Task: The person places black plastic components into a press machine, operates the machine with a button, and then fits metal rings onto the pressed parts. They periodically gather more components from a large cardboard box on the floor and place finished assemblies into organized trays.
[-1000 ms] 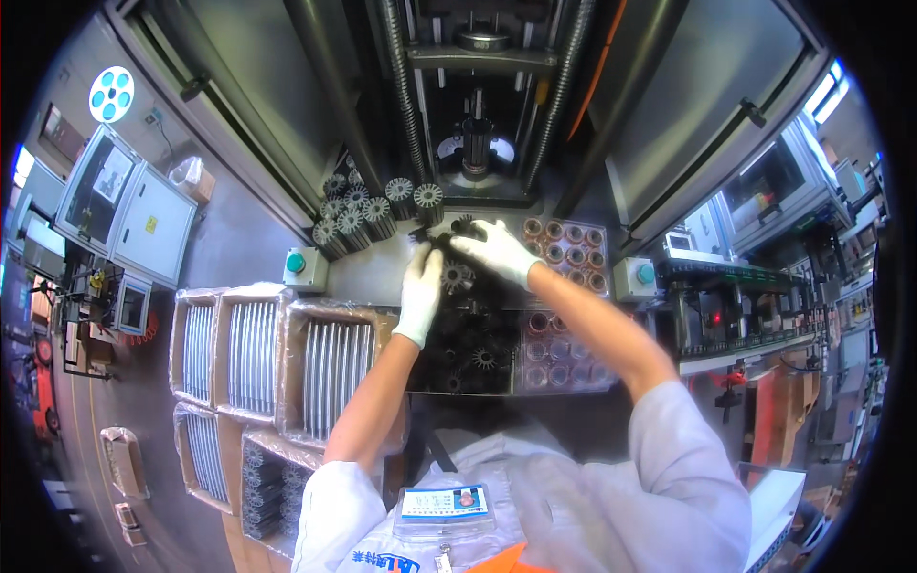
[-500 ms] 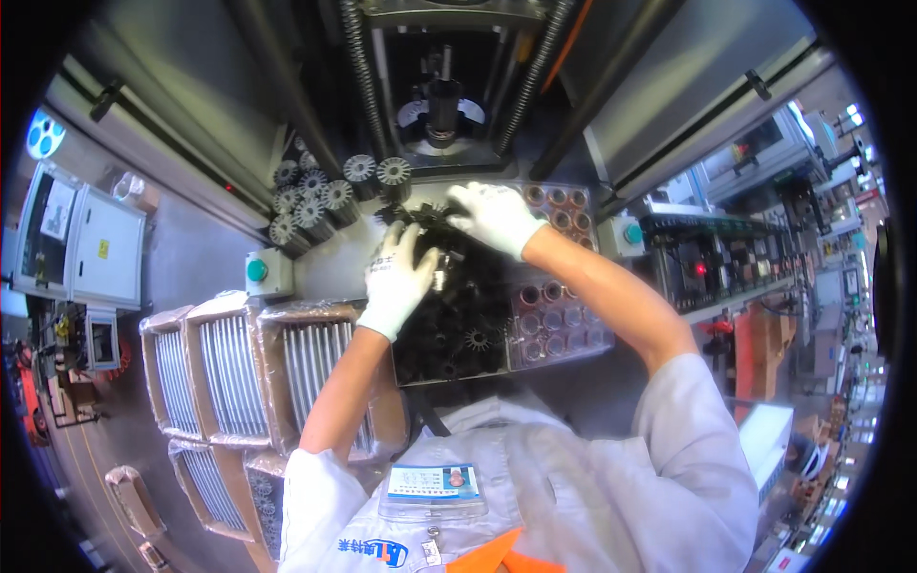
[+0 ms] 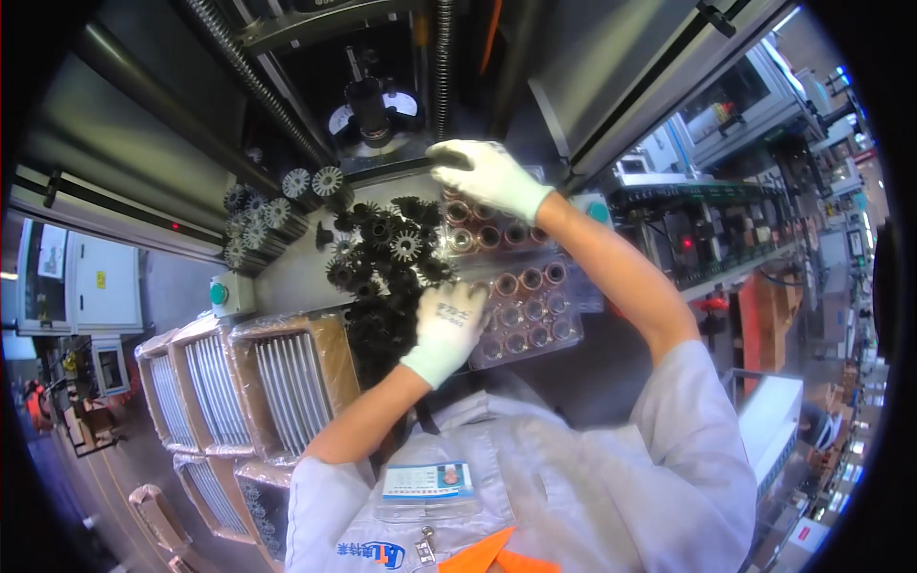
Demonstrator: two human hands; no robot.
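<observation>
My left hand, in a white glove, lies between a heap of black slotted parts and the lower clear tray. Its fingers are bent downward and slightly apart, with no held thing showing. My right hand, gloved too, is above the far end of the upper clear tray of copper-coloured rings. Thumb and fingers curl around a dark patch that I cannot make out. More such rings sit in the lower tray.
A press with a dark upright spindle stands beyond the bench, a coiled spring beside it. Slotted metal cores stand at the back left. Cartons of metal rods are at the left. Green buttons flank the bench.
My right hand has moved off the black parts to the far end of the upper tray. My left hand has come down beside the lower tray. The view has turned and shifted.
</observation>
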